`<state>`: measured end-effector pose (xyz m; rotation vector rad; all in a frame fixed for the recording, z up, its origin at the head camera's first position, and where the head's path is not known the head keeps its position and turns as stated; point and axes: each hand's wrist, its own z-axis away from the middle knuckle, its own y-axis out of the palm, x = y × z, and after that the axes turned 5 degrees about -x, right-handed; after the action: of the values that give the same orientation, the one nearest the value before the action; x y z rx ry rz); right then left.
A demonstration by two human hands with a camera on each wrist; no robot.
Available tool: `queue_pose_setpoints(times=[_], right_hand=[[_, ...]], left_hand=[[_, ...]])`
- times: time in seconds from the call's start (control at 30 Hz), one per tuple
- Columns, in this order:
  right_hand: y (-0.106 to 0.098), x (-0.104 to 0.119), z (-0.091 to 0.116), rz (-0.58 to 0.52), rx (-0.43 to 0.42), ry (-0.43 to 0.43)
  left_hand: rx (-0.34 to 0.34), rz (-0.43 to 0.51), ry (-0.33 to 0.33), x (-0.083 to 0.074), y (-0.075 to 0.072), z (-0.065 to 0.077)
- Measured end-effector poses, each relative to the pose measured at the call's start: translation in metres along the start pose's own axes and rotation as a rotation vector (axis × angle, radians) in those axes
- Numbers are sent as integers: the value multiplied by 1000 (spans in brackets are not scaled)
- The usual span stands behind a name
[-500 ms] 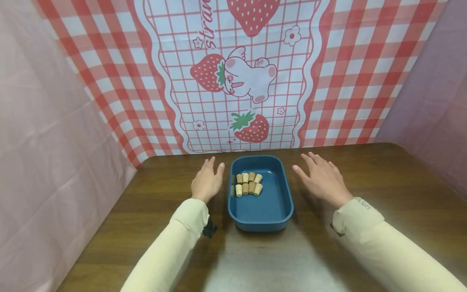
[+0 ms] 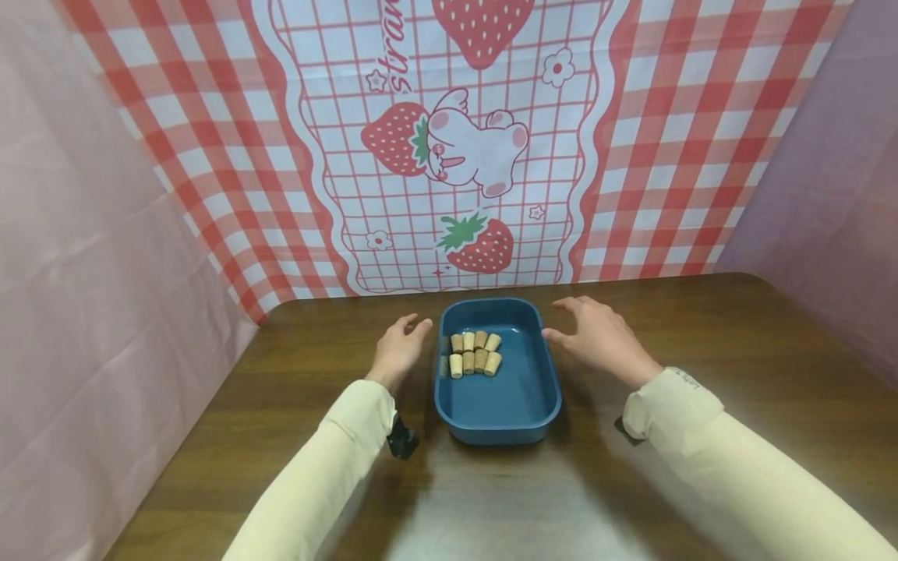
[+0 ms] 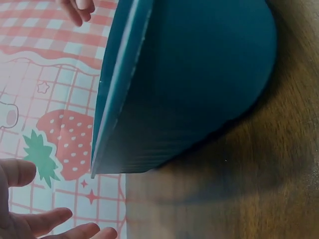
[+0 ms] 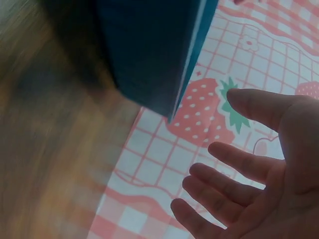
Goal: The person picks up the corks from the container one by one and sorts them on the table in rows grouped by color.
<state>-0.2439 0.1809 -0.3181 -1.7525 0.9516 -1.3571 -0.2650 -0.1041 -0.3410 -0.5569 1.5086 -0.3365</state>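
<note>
A deep blue rectangular bin (image 2: 498, 427) with rounded corners stands on the table. Inside it, toward its left wall, several tapered corks (image 2: 469, 363) lie in two rows. Just off the bin's left side is my left hand (image 2: 400, 348), fingers spread and holding nothing. My right hand (image 2: 596, 339) hovers at the right side, its thumb close to the rim; the head view does not settle whether it touches. In the right wrist view a gap shows between the thumb (image 4: 259, 107) and the bin's wall (image 4: 144, 59). The left wrist view shows the bin's outer wall (image 3: 194, 74) near the left fingers.
The brown wooden table (image 2: 281, 436) extends on both sides of the bin. Behind it hangs a red-and-white checked cloth (image 2: 673, 171) printed with strawberries. Pale fabric (image 2: 105, 312) hangs at the left, and a purplish one (image 2: 821, 179) at the right.
My right hand has moved left, nearer the bin's rim, and its fingers have bent a little. The left hand's fingers have bent slightly too. The bin and corks have stayed in place.
</note>
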Motion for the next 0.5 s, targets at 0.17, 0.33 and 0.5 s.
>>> queue_pose_setpoints(times=[0.17, 0.33, 0.5], right_hand=[[1, 7, -2, -70, 19, 4], [2, 14, -4, -140, 25, 20], [6, 21, -7, -202, 76, 24]], left_hand=[[15, 5, -9, 1, 3, 2], [49, 22, -39, 0, 7, 5], [79, -4, -51, 3, 10, 6]])
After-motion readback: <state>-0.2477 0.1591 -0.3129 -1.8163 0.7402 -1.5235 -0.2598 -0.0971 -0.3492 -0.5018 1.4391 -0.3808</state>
